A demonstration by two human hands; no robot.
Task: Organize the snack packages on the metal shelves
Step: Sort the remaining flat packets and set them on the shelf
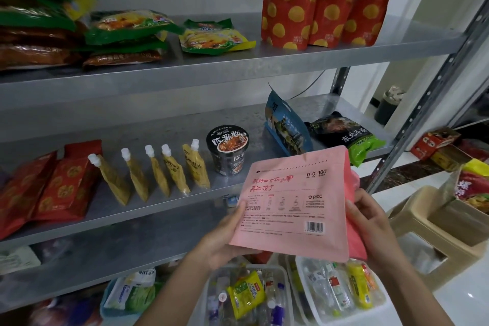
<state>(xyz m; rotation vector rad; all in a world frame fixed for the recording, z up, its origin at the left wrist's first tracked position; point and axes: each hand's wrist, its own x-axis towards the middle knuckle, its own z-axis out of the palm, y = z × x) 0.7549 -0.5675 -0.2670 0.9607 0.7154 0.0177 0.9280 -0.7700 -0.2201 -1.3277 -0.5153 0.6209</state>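
Step in hand: a pink pouch (291,204) is held up in front of the middle shelf (169,206), printed back facing the camera, not yet placed. The left hand (225,235) grips its lower left edge, thumb on the front and fingers behind; the right hand (370,222) grips the right edge the same way. A darker pink layer shows behind the pouch on the right. I cannot tell whether it is a gusset or a second pouch. The pouch hangs just in front of the shelf lip, below a leaning blue pouch (287,127) and beside a black noodle cup (228,149). Judgement: the next move calls for choosing a slot, probably the bare strip between the cup and the blue pouch, and standing the pouch upright without knocking the cup or the row of yellow spout pouches (158,169). Shelves are bare grey metal, smooth, with perforated uprights (428,103). Red packets (53,188) lie at the left of the middle shelf, and a black-and-green packet (346,135) at its right. On the upper shelf (238,66) stand red dotted bags (325,2) against a white wall. Below, clear bins (341,291) hold mixed small items, and a beige stool (436,233) stands to the right.
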